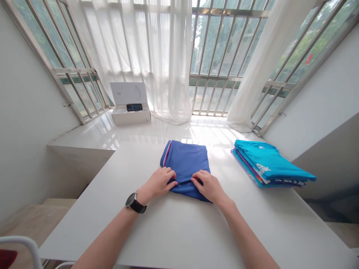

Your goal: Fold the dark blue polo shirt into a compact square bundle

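Note:
A folded blue garment (187,157) with a white and red stripe along its left edge lies on the white table in front of me. My left hand (160,182) is at its near left side, thumb and fingers closed in a pinch on the cloth. On the near right side, my right hand (209,185) pinches the fabric in the same way. A small crease runs across the cloth between both hands. Whether the garment is a shirt or shorts I cannot tell. A black wristwatch (135,203) is on my left wrist.
To the right, a stack of folded clothes (269,162) with a turquoise one on top sits near the table's edge. An open white box (131,117) holding a phone (134,107) stands on the window ledge, by white curtains (179,74) and barred windows.

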Tool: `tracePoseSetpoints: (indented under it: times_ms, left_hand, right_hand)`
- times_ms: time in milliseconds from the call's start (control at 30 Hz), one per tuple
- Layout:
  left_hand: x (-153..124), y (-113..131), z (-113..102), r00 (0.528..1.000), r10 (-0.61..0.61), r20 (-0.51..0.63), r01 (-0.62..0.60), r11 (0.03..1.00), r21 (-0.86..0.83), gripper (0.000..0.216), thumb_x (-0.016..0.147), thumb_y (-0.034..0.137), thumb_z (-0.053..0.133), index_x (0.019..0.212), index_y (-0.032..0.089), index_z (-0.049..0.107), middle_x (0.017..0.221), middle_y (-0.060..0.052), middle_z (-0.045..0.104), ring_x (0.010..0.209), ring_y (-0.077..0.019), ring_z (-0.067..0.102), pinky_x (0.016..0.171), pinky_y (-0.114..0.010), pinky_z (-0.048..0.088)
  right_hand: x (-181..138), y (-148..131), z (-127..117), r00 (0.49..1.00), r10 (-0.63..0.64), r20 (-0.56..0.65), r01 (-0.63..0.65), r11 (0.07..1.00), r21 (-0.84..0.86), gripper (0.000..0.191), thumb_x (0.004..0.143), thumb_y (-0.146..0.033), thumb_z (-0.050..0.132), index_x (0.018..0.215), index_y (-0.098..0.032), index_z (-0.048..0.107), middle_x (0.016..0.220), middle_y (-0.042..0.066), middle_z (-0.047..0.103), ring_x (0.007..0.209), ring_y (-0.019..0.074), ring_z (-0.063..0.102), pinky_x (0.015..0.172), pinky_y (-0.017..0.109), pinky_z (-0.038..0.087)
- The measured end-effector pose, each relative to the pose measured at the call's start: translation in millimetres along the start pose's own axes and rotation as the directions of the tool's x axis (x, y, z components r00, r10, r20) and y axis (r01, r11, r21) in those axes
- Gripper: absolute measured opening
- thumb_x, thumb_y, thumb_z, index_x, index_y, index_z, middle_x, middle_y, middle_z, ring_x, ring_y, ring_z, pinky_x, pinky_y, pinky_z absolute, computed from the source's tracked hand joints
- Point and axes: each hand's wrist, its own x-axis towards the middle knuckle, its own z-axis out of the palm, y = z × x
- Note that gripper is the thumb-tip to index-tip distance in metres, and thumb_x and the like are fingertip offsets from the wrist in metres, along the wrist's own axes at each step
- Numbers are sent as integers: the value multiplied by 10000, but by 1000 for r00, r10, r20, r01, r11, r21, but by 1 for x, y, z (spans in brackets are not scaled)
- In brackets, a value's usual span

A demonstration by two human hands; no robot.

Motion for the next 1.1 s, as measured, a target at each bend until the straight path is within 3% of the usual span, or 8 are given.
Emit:
tracePoseSetpoints:
  times_ms: [200,333,567,667,800,867,967,1100]
  left_hand:
    - [-2,3,1,991,133,-26,-131,990,57,193,1013,222,439,1059,215,626,1040,-45,653,921,-181,587,876,-331,431]
    - [-3,8,-8,988,151,34,-151,988,9,333,1014,409,451,878,208,680,898,-30,666,831,-172,601,771,-291,434]
    - [-6,2,-22,980,-156,125,147,986,76,551,993,525,382,639,207,660,687,-53,665,672,-202,642,627,-288,414]
    - [-9,-2,-24,935,-316,160,284,939,196,510,962,539,423,682,201,682,744,-102,707,719,-269,683,644,-324,444]
    - [-12,-8,-28,876,-445,185,381,875,297,494,966,550,387,814,189,690,860,-146,731,788,-321,705,675,-372,477]
    - [-13,-11,-30,868,-462,183,400,868,294,471,965,547,384,851,189,668,871,-136,727,796,-307,703,685,-365,481]
    - [-15,-11,-32,873,-458,168,404,871,279,471,932,598,412,874,188,636,908,-121,714,837,-286,691,712,-344,483]
    - [-16,2,-34,874,-460,155,398,863,312,598,840,731,448,936,173,639,990,-160,686,920,-328,667,770,-384,496]
  right_hand:
    - [-1,10,-11,988,32,151,-23,998,-61,194,899,-375,577,828,-219,669,801,16,655,730,164,587,669,272,434]
    - [-5,-3,-17,980,29,199,-19,999,-51,216,874,-396,597,769,-226,681,719,6,663,646,155,562,595,260,385]
    - [-18,-37,0,894,-149,423,-1,943,333,248,868,-397,596,816,-221,762,639,-6,686,554,128,573,530,211,426]
    - [-27,-55,15,811,-299,503,6,864,504,290,841,-427,645,999,-219,772,814,16,746,661,138,649,620,201,503]
    - [-36,-74,27,723,-550,419,133,705,697,422,796,-448,721,1156,-228,724,1195,64,707,990,181,686,888,224,518]
    - [-35,-72,27,751,-570,333,206,682,702,354,836,-430,693,1132,-237,722,1228,60,691,1070,181,667,960,237,492]
    - [-21,-47,20,915,-377,144,283,854,437,207,910,-352,611,1047,-245,724,1172,64,703,1076,201,652,985,320,490]
    - [-1,12,2,986,-43,-159,20,989,-145,238,942,-331,558,1054,-188,713,1235,146,657,1195,295,567,1051,458,414]
